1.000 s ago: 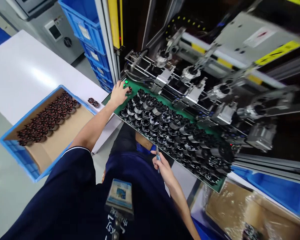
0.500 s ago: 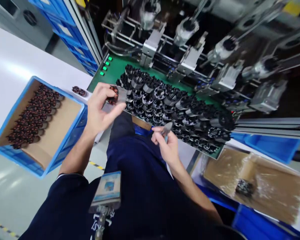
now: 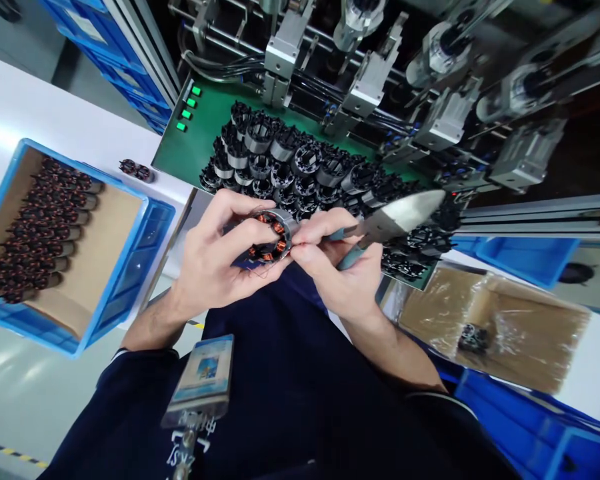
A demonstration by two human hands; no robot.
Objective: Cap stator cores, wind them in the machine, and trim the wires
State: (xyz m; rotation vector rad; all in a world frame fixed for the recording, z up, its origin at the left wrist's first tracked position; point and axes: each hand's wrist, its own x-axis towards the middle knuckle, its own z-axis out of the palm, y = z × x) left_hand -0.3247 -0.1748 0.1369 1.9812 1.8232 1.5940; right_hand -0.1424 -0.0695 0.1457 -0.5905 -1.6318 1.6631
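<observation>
My left hand (image 3: 207, 263) is closed round a motor stator (image 3: 286, 227), a grey ring with copper windings inside and fine loose wires at its lower edge. My right hand (image 3: 345, 280) holds a pair of snips (image 3: 397, 217) with blue-grey handles in its palm, the metal blades pointing up and right. Its thumb and forefinger press together at the stator's right rim; whether a wire lies between them I cannot make out. Just beyond both hands, many unwound black-and-grey stator cores (image 3: 307, 159) stand in rows on a green machine top (image 3: 173, 150).
To the left, a blue crate (image 3: 143, 220) holds rows of wound stators (image 3: 45, 227). Two more wound stators (image 3: 136, 171) lie on the white table. Machine clamps and spindles (image 3: 370, 83) line the back. At the right lies a plastic-wrapped cardboard box (image 3: 527, 340).
My hands have come together in front of my chest, the left bringing the stator right and down. The right has risen to the stator, with the snips now pointing up and right.
</observation>
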